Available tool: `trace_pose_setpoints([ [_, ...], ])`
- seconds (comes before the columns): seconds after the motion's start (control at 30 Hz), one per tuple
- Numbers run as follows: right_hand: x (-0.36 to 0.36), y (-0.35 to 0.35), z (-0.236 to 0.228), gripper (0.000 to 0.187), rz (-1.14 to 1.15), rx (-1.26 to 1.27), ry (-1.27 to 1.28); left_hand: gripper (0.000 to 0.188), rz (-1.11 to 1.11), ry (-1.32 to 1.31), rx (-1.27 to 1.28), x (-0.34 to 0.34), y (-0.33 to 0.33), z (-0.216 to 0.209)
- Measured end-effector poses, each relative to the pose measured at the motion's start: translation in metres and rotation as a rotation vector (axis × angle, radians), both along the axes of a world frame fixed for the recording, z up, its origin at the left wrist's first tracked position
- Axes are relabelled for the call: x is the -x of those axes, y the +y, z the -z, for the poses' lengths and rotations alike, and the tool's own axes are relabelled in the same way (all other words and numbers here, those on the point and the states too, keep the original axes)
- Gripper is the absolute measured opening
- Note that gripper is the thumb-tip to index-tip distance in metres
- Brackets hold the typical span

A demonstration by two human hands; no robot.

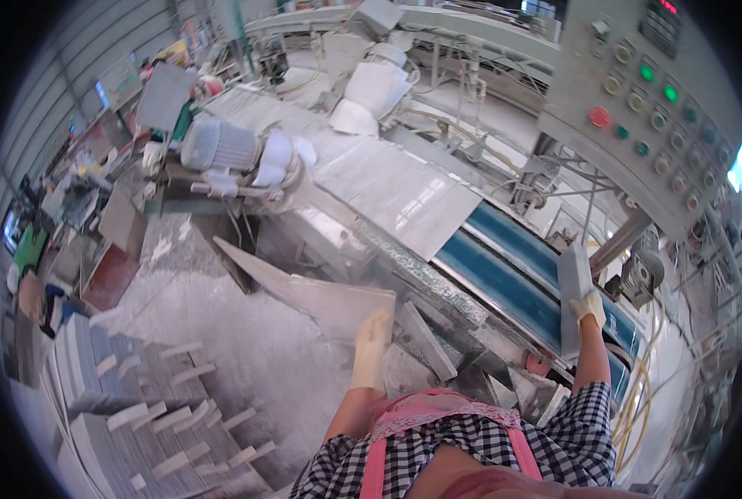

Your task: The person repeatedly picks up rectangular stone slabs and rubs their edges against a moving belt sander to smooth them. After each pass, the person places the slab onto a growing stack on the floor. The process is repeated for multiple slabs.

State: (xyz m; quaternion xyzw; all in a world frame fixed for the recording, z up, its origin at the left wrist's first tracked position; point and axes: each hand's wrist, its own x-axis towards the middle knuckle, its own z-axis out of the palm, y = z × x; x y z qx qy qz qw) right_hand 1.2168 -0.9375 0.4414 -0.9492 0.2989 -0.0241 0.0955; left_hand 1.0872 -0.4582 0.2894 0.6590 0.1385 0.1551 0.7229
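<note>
Around, a dusty workshop with ribbed walls, white powder over the machinery and the floor (279, 391). Closed around the near right edge of a grey slab (569, 287): the gloved fingers of the right hand (588, 308). Against or just in front of a pale panel (333, 303), by its lower right corner: the gloved left hand (370, 345); gripping or merely resting, cannot tell. Perhaps set there for balance.

Slab held crosswise over the blue conveyor belt (495, 279), apparently on edge; gripped by that edge probably to keep from tipping. Bearing on the belt or just clear, hard to say. Flat, straight-sided, long and narrow as seen from here; matte grey on one face, paler on the other, with no breakage visible.

Farther out, beside the pale panel, a narrow slab (426, 341) leaning at a slant. Up the line, pale plates (404, 195) laid edge to edge. At lower left, stacked slabs (88, 362) with small pale strips (184, 457) among them, likely as spacers. At upper right, a control panel (587, 75) with lit green buttons, presumably mounted there for easy reach.
</note>
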Motion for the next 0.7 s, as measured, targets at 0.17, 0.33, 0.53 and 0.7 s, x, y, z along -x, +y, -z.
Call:
trace_pose_setpoints([
  [0.17, -0.017, -0.013, 0.003, 0.054, -0.014, -0.107, -0.049, 0.032, -0.078, 0.205, 0.080, 0.029, 0.000, -0.011],
  [0.33, -0.016, -0.027, 0.007, 0.053, -0.033, -0.145, -0.061, 0.030, -0.099, 0.222, 0.079, 0.031, -0.021, -0.026],
  [0.53, -0.010, -0.030, 0.004, 0.049, -0.012, -0.227, -0.105, 0.029, -0.024, 0.212, -0.058, 0.023, -0.037, -0.028],
  [0.7, -0.007, -0.032, 0.001, 0.047, -0.019, -0.229, -0.123, 0.029, 0.002, 0.192, -0.050, 0.030, -0.049, -0.040],
])
